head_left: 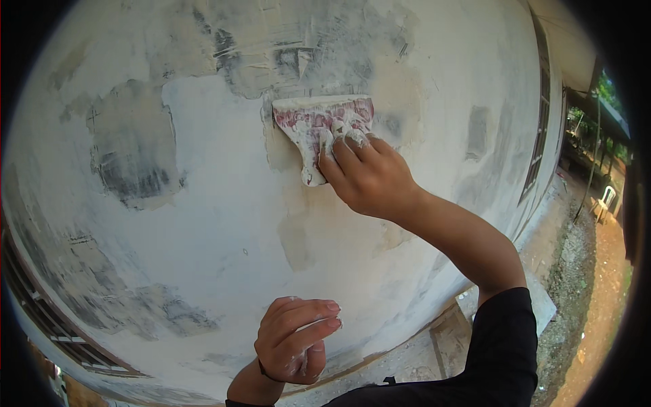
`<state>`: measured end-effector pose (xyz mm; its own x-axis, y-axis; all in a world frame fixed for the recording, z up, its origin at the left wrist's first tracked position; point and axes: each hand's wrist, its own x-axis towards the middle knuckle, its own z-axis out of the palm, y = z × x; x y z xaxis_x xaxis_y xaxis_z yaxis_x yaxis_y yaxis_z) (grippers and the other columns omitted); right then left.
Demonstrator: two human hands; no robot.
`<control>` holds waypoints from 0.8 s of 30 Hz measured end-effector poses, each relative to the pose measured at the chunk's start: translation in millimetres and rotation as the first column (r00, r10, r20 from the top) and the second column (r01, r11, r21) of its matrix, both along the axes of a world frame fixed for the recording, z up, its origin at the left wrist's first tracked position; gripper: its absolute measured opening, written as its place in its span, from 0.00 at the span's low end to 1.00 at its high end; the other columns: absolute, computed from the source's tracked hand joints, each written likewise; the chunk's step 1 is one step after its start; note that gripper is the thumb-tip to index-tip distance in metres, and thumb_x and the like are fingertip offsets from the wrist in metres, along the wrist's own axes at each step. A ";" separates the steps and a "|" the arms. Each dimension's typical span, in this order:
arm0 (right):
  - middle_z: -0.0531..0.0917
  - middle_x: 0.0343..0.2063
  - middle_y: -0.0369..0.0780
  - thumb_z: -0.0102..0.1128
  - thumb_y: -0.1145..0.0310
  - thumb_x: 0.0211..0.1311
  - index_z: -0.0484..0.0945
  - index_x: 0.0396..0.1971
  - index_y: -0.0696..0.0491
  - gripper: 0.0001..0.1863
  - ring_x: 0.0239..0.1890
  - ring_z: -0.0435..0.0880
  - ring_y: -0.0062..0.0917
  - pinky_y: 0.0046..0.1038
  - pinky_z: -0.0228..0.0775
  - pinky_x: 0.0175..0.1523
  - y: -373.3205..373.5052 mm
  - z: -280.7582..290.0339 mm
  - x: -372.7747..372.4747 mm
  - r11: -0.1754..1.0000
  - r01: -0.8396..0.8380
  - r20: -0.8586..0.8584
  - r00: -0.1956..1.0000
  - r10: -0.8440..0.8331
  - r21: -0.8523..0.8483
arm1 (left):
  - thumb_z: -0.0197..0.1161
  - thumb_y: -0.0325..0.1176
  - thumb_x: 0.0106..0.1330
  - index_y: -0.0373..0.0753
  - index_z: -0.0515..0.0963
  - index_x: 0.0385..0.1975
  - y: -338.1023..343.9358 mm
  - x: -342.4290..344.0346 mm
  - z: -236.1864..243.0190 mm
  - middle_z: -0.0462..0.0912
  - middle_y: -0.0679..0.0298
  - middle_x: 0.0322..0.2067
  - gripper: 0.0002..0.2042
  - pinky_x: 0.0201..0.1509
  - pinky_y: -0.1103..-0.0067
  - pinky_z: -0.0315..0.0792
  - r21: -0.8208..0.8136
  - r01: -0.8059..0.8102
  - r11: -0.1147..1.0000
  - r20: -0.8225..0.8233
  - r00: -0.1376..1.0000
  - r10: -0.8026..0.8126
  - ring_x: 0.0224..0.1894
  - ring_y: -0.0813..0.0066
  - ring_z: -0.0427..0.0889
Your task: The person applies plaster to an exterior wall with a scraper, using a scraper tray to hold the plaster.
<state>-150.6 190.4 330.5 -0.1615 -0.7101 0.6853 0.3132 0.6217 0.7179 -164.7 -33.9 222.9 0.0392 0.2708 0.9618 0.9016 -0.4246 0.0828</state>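
Note:
My right hand [369, 173] is closed round the narrow end of a putty spreader [308, 117], its fingers smeared with white putty. The spreader is wide, reddish and fan-shaped, coated in putty, with its broad straight edge upward against the patchy wall [217, 230]. White paste lines that edge. Lower down and nearer me, my left hand [295, 339] hovers in front of the wall, half curled with gaps between its fingers. Nothing shows in it, though its palm is partly hidden. Putty specks mark its fingertips, and a dark band circles the wrist.
Grey and beige patches cover the wall around the spreader. A barred window [61, 319] is at lower left, another window [538, 102] at far right. Boards [451, 339] lie at the wall's foot. A white chair [607, 198] stands outside on a dirt path [605, 271].

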 end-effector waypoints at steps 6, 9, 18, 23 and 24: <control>0.75 0.17 0.40 0.58 0.73 0.38 0.75 0.16 0.55 0.03 0.20 0.72 0.25 0.24 0.66 0.25 -3.9 -22.6 4.4 1.000 0.002 0.128 0.992 -0.003 0.010 | 0.50 0.19 0.46 0.39 0.76 0.35 5.1 0.5 -1.7 0.81 0.58 0.35 0.16 0.33 0.76 0.70 -0.020 0.019 1.000 0.021 1.000 -0.018 0.34 0.66 0.83; 0.75 0.17 0.39 0.59 0.73 0.38 0.76 0.18 0.56 0.04 0.20 0.72 0.25 0.24 0.67 0.25 -6.2 -31.8 12.8 0.998 0.053 0.252 0.966 -0.046 -0.021 | 0.50 0.19 0.46 0.39 0.76 0.36 4.1 1.8 -0.6 0.81 0.58 0.35 0.16 0.33 0.76 0.70 -0.031 0.029 0.999 0.017 0.999 -0.029 0.35 0.66 0.83; 0.80 0.19 0.40 0.59 0.73 0.46 0.79 0.26 0.55 0.05 0.25 0.79 0.30 0.29 0.70 0.30 -21.0 40.2 71.5 0.899 0.030 0.384 0.910 0.155 -0.436 | 0.50 0.19 0.47 0.38 0.76 0.35 -5.7 2.7 -2.4 0.81 0.58 0.35 0.15 0.33 0.76 0.69 0.018 0.000 1.000 0.029 1.000 -0.001 0.33 0.68 0.82; 0.76 0.16 0.43 0.54 0.74 0.47 0.78 0.37 0.65 0.16 0.20 0.74 0.21 0.24 0.69 0.28 -8.3 100.9 76.3 0.299 0.131 0.267 0.837 0.478 -0.945 | 0.50 0.19 0.48 0.38 0.76 0.35 -9.2 4.2 -3.2 0.81 0.57 0.35 0.14 0.33 0.76 0.69 0.023 -0.012 1.000 0.028 1.000 0.012 0.33 0.68 0.82; 0.76 0.16 0.43 0.54 0.74 0.47 0.78 0.37 0.65 0.16 0.20 0.74 0.21 0.24 0.69 0.28 -0.5 105.8 70.3 0.301 0.128 0.266 0.836 0.480 -0.945 | 0.50 0.19 0.48 0.38 0.76 0.35 -9.9 4.2 -3.4 0.81 0.57 0.34 0.14 0.33 0.76 0.69 0.019 -0.018 1.000 0.029 0.999 0.017 0.33 0.68 0.82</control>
